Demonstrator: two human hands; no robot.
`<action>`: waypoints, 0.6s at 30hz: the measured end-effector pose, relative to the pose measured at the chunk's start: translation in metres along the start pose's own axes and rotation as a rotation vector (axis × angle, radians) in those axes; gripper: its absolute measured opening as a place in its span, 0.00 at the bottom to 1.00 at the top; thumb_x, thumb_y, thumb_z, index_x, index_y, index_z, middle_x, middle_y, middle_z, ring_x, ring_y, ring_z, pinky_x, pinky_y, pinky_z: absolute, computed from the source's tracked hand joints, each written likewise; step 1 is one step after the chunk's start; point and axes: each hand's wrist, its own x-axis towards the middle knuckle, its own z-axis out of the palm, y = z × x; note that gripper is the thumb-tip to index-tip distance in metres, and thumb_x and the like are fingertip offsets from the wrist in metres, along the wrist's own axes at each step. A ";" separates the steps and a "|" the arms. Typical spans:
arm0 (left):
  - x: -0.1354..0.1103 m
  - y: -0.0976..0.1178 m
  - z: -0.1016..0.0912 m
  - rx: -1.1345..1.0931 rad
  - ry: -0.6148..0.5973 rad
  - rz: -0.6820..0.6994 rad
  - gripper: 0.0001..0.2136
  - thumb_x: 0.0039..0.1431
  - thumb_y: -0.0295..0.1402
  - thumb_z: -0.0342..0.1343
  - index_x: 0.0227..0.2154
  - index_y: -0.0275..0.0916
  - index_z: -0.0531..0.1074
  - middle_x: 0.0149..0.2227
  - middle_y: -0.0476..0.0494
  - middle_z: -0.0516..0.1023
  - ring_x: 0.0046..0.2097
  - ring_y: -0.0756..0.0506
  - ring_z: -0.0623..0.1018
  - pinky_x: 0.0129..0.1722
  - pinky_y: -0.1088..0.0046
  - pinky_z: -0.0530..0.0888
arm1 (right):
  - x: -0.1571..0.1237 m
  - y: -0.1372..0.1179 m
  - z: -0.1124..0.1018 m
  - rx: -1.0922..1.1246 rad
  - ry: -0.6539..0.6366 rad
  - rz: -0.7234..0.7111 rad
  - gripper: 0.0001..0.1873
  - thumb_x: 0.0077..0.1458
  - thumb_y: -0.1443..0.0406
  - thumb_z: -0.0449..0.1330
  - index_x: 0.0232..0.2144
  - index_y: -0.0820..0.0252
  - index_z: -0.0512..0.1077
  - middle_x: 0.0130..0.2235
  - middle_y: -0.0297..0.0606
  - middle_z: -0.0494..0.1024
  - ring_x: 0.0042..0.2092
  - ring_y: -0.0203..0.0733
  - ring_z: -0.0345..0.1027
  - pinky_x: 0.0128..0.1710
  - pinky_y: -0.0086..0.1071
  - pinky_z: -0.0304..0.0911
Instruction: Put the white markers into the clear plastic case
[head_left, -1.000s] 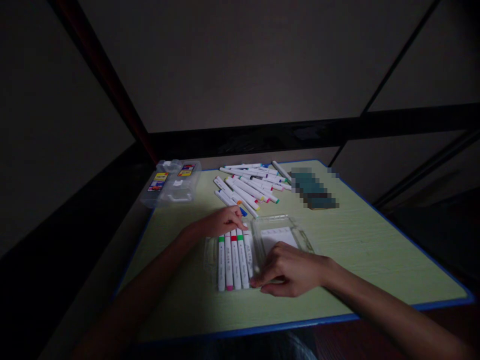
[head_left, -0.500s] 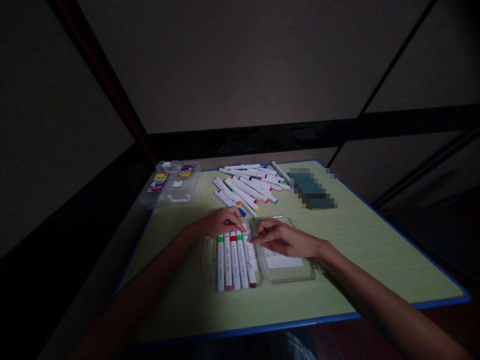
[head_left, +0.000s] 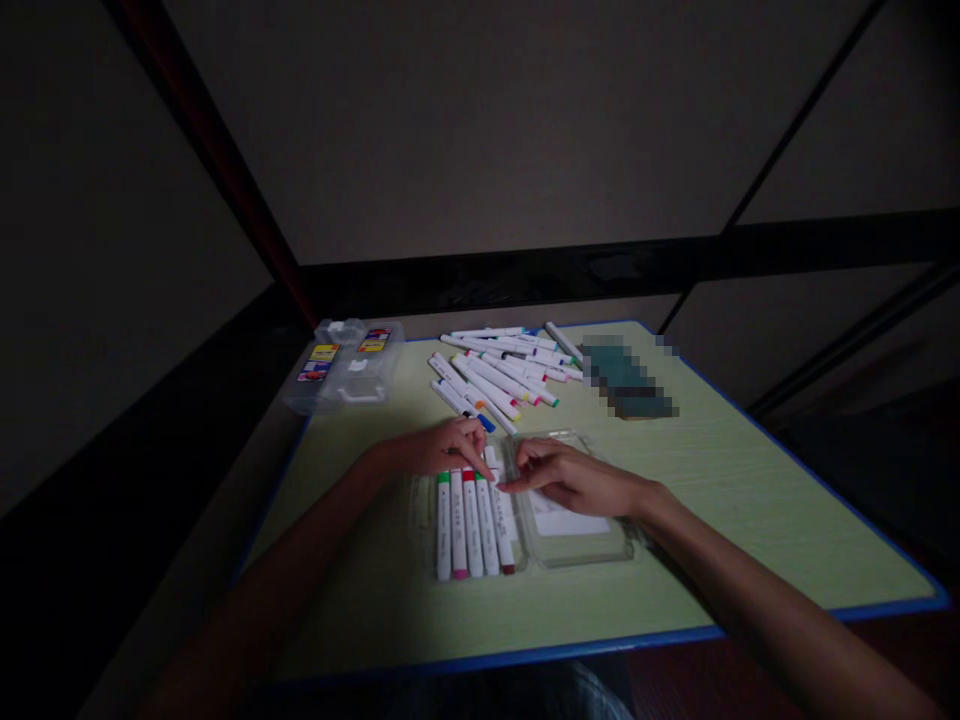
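An open clear plastic case [head_left: 577, 545] lies near the table's front edge. Its left half holds a row of several white markers [head_left: 472, 520] with coloured caps. My left hand [head_left: 442, 447] rests at the top ends of these markers, fingers curled down onto the caps. My right hand [head_left: 574, 478] lies over the case's right half, fingertips pinched at the top of the rightmost marker. Whether either hand grips a marker is hard to tell in the dim light.
A heap of loose markers [head_left: 502, 370] lies at the back of the green table [head_left: 750, 500]. A closed clear box [head_left: 345, 375] with stickers sits at the back left. A blurred dark block [head_left: 626, 378] sits at the back right. Dark bars surround the table.
My right hand moved from the markers' lower ends up to their top ends, uncovering the case's right half. My left hand stayed at the caps.
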 end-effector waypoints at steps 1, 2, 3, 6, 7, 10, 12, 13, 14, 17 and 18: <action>0.000 0.000 0.000 0.010 -0.004 -0.003 0.12 0.57 0.27 0.47 0.35 0.42 0.76 0.33 0.46 0.63 0.37 0.51 0.64 0.40 0.74 0.63 | 0.000 0.000 0.000 -0.007 -0.004 0.002 0.22 0.53 0.77 0.49 0.46 0.52 0.69 0.33 0.36 0.65 0.36 0.36 0.58 0.37 0.34 0.55; 0.000 0.001 0.000 0.018 -0.006 -0.005 0.12 0.57 0.27 0.47 0.35 0.43 0.76 0.33 0.46 0.64 0.37 0.51 0.64 0.40 0.74 0.63 | 0.000 0.000 0.000 -0.015 -0.007 0.005 0.22 0.53 0.77 0.49 0.46 0.52 0.69 0.33 0.36 0.65 0.36 0.36 0.58 0.37 0.34 0.55; 0.001 0.001 0.000 0.025 -0.008 -0.004 0.13 0.57 0.27 0.46 0.35 0.43 0.76 0.33 0.46 0.64 0.37 0.51 0.64 0.41 0.74 0.62 | 0.000 -0.001 0.000 -0.023 -0.009 0.009 0.22 0.53 0.77 0.49 0.46 0.52 0.69 0.33 0.36 0.65 0.37 0.36 0.58 0.38 0.34 0.55; 0.002 0.001 0.001 0.035 -0.010 -0.003 0.13 0.58 0.27 0.46 0.35 0.43 0.76 0.34 0.45 0.63 0.37 0.51 0.64 0.41 0.74 0.62 | 0.000 -0.001 0.000 -0.046 -0.009 0.017 0.22 0.53 0.77 0.49 0.46 0.52 0.69 0.33 0.36 0.64 0.37 0.37 0.58 0.38 0.34 0.55; 0.002 0.001 0.001 0.036 -0.010 -0.003 0.12 0.57 0.27 0.46 0.34 0.42 0.76 0.34 0.45 0.63 0.37 0.51 0.64 0.41 0.74 0.62 | 0.000 -0.001 0.000 -0.055 -0.009 0.018 0.23 0.53 0.77 0.49 0.46 0.52 0.68 0.33 0.36 0.64 0.37 0.37 0.58 0.38 0.34 0.55; 0.003 0.000 0.002 0.035 -0.006 0.004 0.12 0.57 0.27 0.47 0.34 0.42 0.76 0.34 0.45 0.63 0.37 0.51 0.64 0.41 0.74 0.62 | 0.000 0.000 0.001 -0.068 -0.017 0.024 0.23 0.52 0.77 0.49 0.46 0.51 0.68 0.33 0.36 0.65 0.37 0.37 0.58 0.38 0.34 0.55; 0.003 0.000 0.002 0.035 -0.002 0.009 0.12 0.57 0.27 0.47 0.34 0.43 0.77 0.34 0.45 0.63 0.37 0.51 0.64 0.41 0.74 0.62 | 0.000 0.000 0.001 -0.071 -0.021 0.035 0.23 0.52 0.77 0.49 0.46 0.51 0.69 0.33 0.36 0.65 0.37 0.36 0.58 0.38 0.34 0.55; 0.003 0.000 0.002 0.038 -0.001 0.008 0.12 0.57 0.28 0.47 0.34 0.44 0.77 0.34 0.46 0.64 0.38 0.50 0.65 0.42 0.74 0.62 | 0.000 -0.001 0.001 -0.071 -0.020 0.039 0.23 0.52 0.77 0.49 0.45 0.51 0.69 0.33 0.36 0.65 0.37 0.36 0.58 0.38 0.34 0.55; 0.003 0.001 0.001 0.043 -0.003 0.005 0.12 0.57 0.28 0.47 0.34 0.44 0.76 0.34 0.46 0.64 0.38 0.50 0.65 0.42 0.74 0.62 | 0.000 -0.001 0.000 -0.073 -0.019 0.040 0.23 0.51 0.77 0.49 0.45 0.51 0.69 0.33 0.36 0.65 0.37 0.36 0.59 0.38 0.34 0.55; 0.000 0.004 -0.002 0.058 -0.024 -0.006 0.12 0.57 0.28 0.47 0.35 0.44 0.76 0.34 0.45 0.65 0.39 0.50 0.66 0.44 0.73 0.62 | 0.001 -0.004 -0.001 -0.082 -0.022 0.039 0.24 0.51 0.78 0.49 0.45 0.51 0.69 0.33 0.36 0.65 0.37 0.36 0.59 0.38 0.33 0.55; -0.001 0.005 -0.003 0.049 -0.038 -0.001 0.12 0.57 0.28 0.47 0.36 0.44 0.76 0.35 0.45 0.66 0.40 0.49 0.66 0.44 0.73 0.62 | 0.001 -0.005 -0.002 -0.087 -0.025 0.039 0.24 0.51 0.78 0.49 0.45 0.51 0.69 0.33 0.36 0.65 0.37 0.36 0.59 0.38 0.33 0.55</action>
